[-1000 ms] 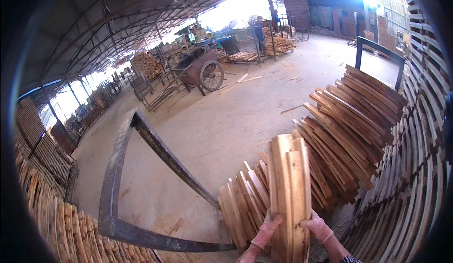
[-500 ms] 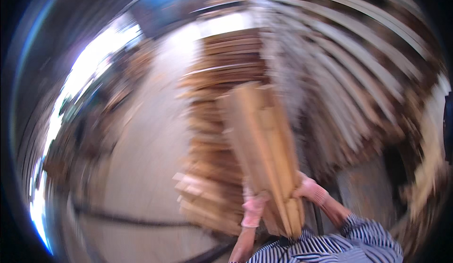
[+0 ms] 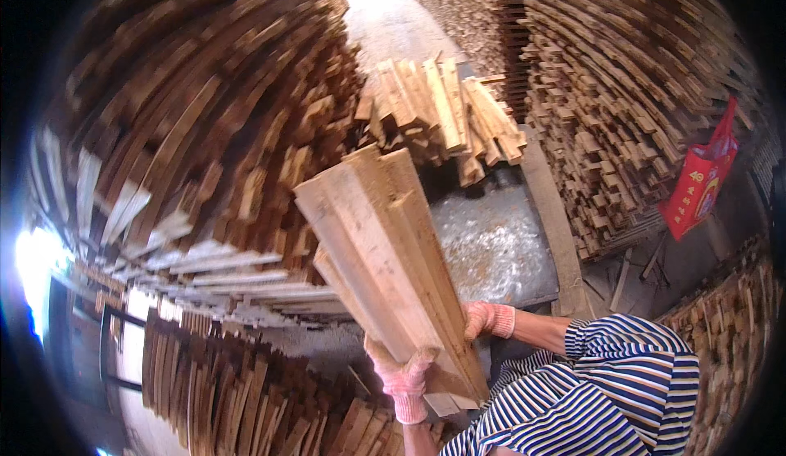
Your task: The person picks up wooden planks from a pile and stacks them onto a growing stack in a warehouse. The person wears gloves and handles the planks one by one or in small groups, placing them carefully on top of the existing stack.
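A bundle of several long wooden boards (image 3: 385, 268) is held in front of my body, tilted with its far end toward the upper left. My left hand (image 3: 401, 378), in a pink knit glove, grips the bundle's left side near its lower end, thumb over the top board. On the right side, my gloved right hand (image 3: 489, 320) clasps the boards, its fingers partly hidden against them. Beyond the bundle, a loose pile of boards (image 3: 446, 108) lies at the far end of a grey metal surface (image 3: 499, 243).
Tall stacks of wooden strips rise at the left (image 3: 205, 120) and right (image 3: 589, 145). A red bag (image 3: 702, 182) hangs at the right stack. More boards (image 3: 237, 395) stand at lower left. A pale aisle floor (image 3: 401, 26) runs off at the top.
My body has turned, so the view now faces the metal surface and loose pile instead of the long board stack. Both hands have kept hold of the boards, which now lean further left.
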`<state>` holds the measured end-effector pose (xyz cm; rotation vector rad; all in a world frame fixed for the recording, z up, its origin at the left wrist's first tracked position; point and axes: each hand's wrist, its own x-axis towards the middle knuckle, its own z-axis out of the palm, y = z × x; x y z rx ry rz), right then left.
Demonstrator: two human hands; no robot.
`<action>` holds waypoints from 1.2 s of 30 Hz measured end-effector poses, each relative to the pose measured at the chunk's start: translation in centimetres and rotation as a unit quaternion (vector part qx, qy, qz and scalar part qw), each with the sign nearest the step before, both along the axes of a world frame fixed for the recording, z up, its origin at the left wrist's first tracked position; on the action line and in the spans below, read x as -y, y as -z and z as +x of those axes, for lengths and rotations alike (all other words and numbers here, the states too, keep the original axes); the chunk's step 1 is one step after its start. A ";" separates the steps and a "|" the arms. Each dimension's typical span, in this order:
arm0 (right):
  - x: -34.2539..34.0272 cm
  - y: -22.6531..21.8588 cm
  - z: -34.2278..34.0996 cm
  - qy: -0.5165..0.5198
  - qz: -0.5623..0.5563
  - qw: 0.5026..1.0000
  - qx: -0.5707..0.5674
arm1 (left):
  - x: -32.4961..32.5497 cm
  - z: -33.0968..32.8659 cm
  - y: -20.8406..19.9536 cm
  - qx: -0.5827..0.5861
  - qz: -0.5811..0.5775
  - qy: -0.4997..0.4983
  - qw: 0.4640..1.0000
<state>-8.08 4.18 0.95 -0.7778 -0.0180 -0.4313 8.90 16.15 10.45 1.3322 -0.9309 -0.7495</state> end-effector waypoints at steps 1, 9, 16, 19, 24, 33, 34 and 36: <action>1.4 1.3 -1.3 0.028 0.017 0.999 -0.002 | 2.4 -0.8 0.4 -0.001 -0.008 0.021 1.000; 17.7 -2.0 -6.3 0.173 0.058 0.983 0.027 | 23.5 -4.6 -2.7 0.000 0.127 0.079 0.989; 37.6 -19.6 -4.3 0.344 -0.016 0.927 -0.146 | 46.5 -3.8 -18.5 0.051 0.123 0.211 0.968; 51.4 -20.9 -4.9 0.422 -0.223 0.837 -0.268 | 56.8 -2.2 -19.3 0.200 0.115 0.148 0.962; 61.4 -15.9 -9.0 0.387 -0.319 0.677 -0.539 | 64.0 -5.5 -13.6 0.573 0.233 0.166 0.768; 58.8 -10.1 -7.9 0.389 -0.526 0.571 -0.496 | 59.8 0.9 -8.6 0.651 0.072 -0.005 0.756; 59.7 -9.9 -9.1 0.397 -0.546 0.545 -0.497 | 58.6 -1.3 -7.8 0.601 -0.079 -0.090 0.791; 61.2 -10.5 -12.9 0.442 -0.571 0.474 -0.503 | 54.0 -5.1 -10.6 0.509 0.016 0.096 0.855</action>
